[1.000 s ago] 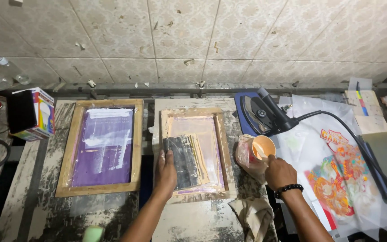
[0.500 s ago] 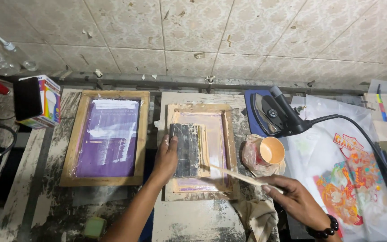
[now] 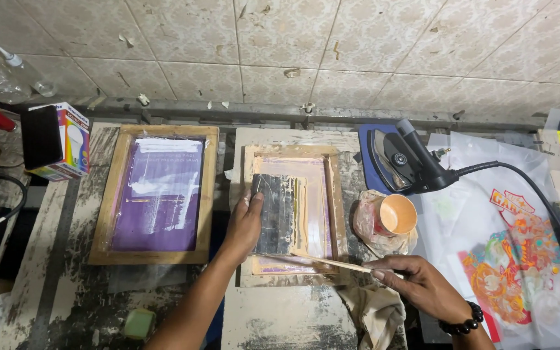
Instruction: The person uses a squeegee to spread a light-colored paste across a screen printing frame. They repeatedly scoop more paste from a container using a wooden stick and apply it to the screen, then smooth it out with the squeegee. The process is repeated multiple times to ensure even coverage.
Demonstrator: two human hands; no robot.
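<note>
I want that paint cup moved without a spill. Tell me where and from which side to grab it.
Grip the cup around its outer wall, coming from the right, nearer the right hand. It looks tilted with its open mouth showing paint inside, and crumpled plastic bunches on its left, so a side grip below the rim seems safest. The iron crowds it behind.

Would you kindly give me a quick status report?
Left hand flat on squeegee in screen frame. Right hand holds stick. Cup beside frame.
</note>
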